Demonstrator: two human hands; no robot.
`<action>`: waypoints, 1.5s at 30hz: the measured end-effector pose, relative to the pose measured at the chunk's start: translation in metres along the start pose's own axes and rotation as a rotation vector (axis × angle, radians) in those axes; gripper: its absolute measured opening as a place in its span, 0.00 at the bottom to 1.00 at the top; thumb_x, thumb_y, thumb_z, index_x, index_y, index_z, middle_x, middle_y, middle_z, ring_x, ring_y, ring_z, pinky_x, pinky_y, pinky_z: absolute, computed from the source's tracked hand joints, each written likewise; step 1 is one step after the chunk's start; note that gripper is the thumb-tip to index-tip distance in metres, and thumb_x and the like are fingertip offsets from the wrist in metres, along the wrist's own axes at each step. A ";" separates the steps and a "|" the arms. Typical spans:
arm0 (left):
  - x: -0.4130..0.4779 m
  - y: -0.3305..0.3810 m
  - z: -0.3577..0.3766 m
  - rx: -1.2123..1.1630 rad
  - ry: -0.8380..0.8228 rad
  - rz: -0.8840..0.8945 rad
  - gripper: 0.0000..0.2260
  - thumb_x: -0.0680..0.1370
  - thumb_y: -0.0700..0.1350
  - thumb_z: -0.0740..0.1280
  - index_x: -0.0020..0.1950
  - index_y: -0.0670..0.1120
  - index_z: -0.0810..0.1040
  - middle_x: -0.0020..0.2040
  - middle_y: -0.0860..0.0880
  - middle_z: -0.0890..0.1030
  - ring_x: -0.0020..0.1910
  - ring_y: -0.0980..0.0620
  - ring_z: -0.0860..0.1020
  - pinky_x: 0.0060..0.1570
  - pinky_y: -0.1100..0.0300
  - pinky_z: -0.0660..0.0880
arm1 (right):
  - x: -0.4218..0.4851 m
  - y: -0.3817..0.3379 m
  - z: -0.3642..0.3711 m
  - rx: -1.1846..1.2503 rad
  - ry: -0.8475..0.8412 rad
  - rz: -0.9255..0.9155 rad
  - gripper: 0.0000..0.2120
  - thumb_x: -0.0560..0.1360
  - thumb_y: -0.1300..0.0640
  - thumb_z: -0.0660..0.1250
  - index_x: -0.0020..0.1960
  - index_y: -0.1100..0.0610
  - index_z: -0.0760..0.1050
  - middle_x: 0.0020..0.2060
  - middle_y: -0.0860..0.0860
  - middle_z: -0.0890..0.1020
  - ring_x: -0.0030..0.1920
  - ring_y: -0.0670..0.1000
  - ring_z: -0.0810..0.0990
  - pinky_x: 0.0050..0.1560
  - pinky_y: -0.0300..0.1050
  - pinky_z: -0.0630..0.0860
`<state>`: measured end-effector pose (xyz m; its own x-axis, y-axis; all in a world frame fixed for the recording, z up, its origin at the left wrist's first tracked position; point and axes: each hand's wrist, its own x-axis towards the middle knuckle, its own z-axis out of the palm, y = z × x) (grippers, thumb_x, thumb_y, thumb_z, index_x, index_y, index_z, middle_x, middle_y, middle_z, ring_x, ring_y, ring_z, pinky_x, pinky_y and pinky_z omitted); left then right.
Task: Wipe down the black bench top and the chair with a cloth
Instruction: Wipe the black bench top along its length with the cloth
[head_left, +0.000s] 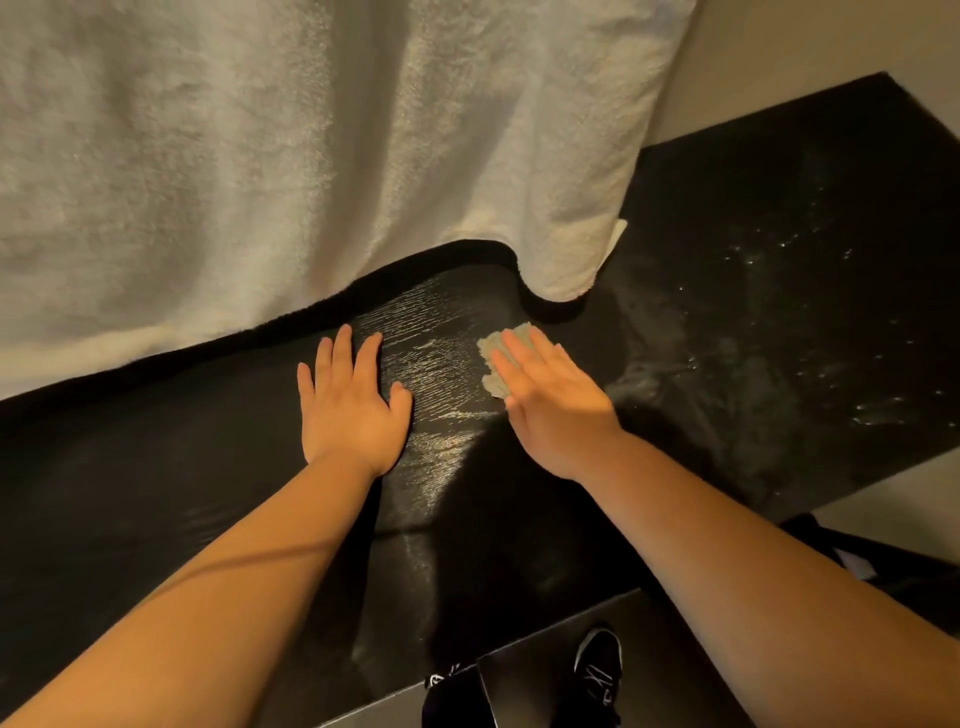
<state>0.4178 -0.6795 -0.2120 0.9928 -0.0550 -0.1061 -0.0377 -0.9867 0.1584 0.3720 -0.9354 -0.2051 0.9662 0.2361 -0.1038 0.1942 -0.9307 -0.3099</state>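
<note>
- Black bench top (753, 322) runs across the head view from lower left to upper right. It is dark wood with a fine grain.
- A streaky sheen shows on the wood between the two hands. Pale specks and dusty smears lie on the right part.
- The cloth (492, 347) is small, pale grey and crumpled. It lies on the bench top near the middle, and only its far and left edges show from under the fingers.
- A white fluffy blanket (311, 156) hangs over the far side of the bench, and its hem rests on the wood just beyond both hands.
- Both bare forearms reach forward from the bottom corners and draw closer together toward the wrists.
- The left hand (350, 410) lies palm down on the bare wood, just beside the cloth. Its fingers are straight and slightly spread and the thumb points out to the right. It grasps nothing.
- The right hand (556, 410) is flat too, with straight fingers held close together and angled to the upper left. They press on the cloth and do not curl round it.
- A black shoe (597, 670) with white marks shows below the near edge.
</note>
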 end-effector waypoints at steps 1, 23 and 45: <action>0.000 0.000 0.000 -0.003 0.001 0.000 0.31 0.83 0.59 0.55 0.85 0.52 0.57 0.86 0.45 0.53 0.85 0.43 0.48 0.83 0.38 0.46 | -0.004 0.012 0.000 0.003 0.020 0.036 0.30 0.84 0.55 0.54 0.85 0.52 0.53 0.84 0.52 0.55 0.84 0.56 0.49 0.83 0.56 0.51; -0.002 0.003 -0.004 -0.052 0.002 -0.007 0.31 0.82 0.58 0.56 0.85 0.52 0.59 0.86 0.45 0.54 0.85 0.42 0.50 0.83 0.39 0.45 | -0.053 0.063 -0.016 -0.066 0.052 0.638 0.30 0.87 0.50 0.51 0.85 0.51 0.46 0.85 0.50 0.47 0.84 0.55 0.42 0.83 0.53 0.46; -0.009 0.009 -0.003 -0.017 0.059 0.255 0.23 0.84 0.48 0.61 0.79 0.45 0.73 0.81 0.41 0.69 0.79 0.37 0.65 0.80 0.41 0.61 | -0.125 0.005 0.009 -0.014 0.148 0.527 0.32 0.82 0.53 0.56 0.84 0.54 0.52 0.82 0.54 0.58 0.82 0.61 0.52 0.81 0.60 0.55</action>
<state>0.4092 -0.6870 -0.2069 0.9564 -0.2919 -0.0029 -0.2861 -0.9394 0.1886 0.2512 -0.9672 -0.2024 0.9466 -0.3041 -0.1072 -0.3214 -0.9161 -0.2396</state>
